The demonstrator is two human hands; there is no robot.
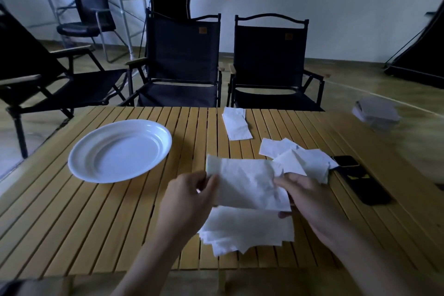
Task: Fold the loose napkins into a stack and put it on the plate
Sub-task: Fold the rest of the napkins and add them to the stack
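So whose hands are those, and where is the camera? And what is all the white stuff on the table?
There is no machine here, just a person's two bare hands. The camera sits on the person's head and looks forward and down, so the arms come in from the bottom. The left hand and the right hand each pinch one end of a white napkin, holding it up over a pile of napkins on the wooden table. The white plate on the left has nothing on it yet. Farther back lies a folded napkin, to the right are some loose napkins, and beside them a dark phone. Black chairs stand behind the table.
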